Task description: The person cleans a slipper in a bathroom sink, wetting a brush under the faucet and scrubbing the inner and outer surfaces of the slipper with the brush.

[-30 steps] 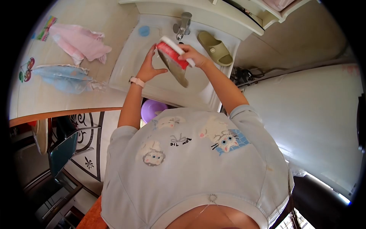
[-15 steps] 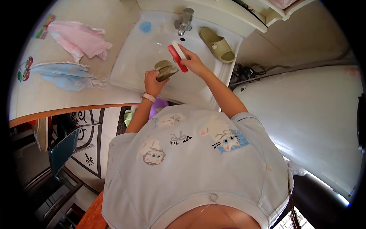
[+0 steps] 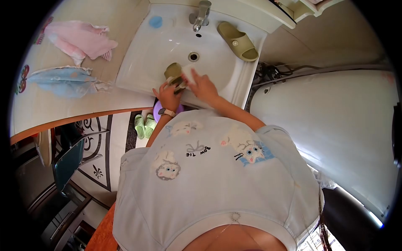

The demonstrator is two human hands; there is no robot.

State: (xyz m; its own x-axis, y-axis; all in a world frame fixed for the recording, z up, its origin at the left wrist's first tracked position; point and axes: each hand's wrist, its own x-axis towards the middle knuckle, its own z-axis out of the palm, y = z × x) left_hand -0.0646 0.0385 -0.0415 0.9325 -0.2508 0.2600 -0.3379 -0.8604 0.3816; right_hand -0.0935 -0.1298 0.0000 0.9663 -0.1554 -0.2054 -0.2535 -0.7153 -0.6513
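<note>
My left hand (image 3: 169,98) grips an olive-green slipper (image 3: 172,71) over the near part of the white sink (image 3: 138,67). Close beside it, my right hand (image 3: 202,86) is closed on a brush (image 3: 188,74) with a white back, which is blurred and held against the slipper; its red bristles are mostly hidden. A second olive slipper (image 3: 238,42) lies on the sink's right rim. The chrome faucet (image 3: 202,16) stands at the back, above the drain (image 3: 193,57).
A pink cloth (image 3: 81,39) and a blue cloth (image 3: 63,81) lie on the counter at left. A light-blue round piece (image 3: 155,21) is at the sink's back left. Below are a purple basin (image 3: 158,109) and green slippers (image 3: 144,126). A white appliance (image 3: 326,125) stands at right.
The brush has moved down and left from above the sink's middle onto the slipper. The left hand turned the slipper and drew it nearer my body. The drain has come into view.
</note>
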